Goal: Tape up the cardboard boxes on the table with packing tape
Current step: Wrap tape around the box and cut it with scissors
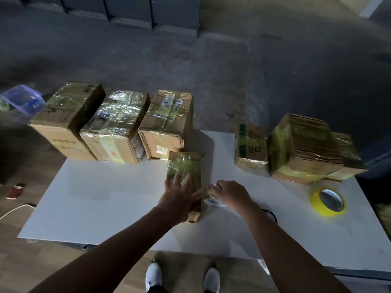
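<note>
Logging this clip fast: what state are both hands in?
Left hand: open, pressing flat on the small box.
Right hand: curled at the box's side; grip cannot be told.

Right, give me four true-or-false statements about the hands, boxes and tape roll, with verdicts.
1. The left hand rests flat on the small box. True.
2. The right hand holds the tape roll. False: the roll lies on the table, right of both hands.
3. Three boxes stand in a row at the table's far left. True.
4. The small box sits on top of another box. False: it lies on the table.
</note>
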Action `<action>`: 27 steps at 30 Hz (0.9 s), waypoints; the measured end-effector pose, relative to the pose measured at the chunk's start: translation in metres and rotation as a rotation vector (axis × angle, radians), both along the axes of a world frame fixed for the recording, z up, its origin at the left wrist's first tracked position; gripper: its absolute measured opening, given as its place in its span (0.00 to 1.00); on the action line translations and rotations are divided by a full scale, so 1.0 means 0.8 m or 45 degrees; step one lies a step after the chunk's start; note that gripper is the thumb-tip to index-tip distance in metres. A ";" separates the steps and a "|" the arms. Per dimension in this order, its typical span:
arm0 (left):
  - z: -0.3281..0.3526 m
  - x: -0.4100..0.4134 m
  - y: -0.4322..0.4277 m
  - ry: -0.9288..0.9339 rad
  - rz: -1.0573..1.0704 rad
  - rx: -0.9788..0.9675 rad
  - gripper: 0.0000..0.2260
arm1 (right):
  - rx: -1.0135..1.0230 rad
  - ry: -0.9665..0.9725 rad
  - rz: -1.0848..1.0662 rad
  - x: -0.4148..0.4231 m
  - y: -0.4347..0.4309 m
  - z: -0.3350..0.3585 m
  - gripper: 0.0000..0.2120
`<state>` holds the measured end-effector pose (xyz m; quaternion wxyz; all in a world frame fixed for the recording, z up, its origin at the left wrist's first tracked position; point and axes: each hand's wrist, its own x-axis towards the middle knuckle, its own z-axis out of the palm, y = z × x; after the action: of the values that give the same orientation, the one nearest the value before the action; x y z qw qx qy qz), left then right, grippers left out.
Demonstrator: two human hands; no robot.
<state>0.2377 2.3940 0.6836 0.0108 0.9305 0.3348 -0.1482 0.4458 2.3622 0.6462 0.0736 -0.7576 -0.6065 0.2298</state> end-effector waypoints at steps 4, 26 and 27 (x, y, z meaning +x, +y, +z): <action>0.008 0.014 -0.004 0.067 -0.019 -0.042 0.43 | 0.009 0.016 0.035 -0.003 -0.005 0.003 0.22; -0.032 -0.086 -0.007 -0.567 0.067 -0.047 0.41 | 0.309 0.374 0.207 -0.051 0.026 0.080 0.19; -0.034 -0.088 -0.008 -0.576 0.074 -0.051 0.41 | 0.330 0.290 0.228 -0.056 0.029 0.083 0.21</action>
<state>0.1671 2.3880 0.6561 0.1081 0.9296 0.3476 0.0580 0.4010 2.3855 0.7123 0.2180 -0.6540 -0.6836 0.2396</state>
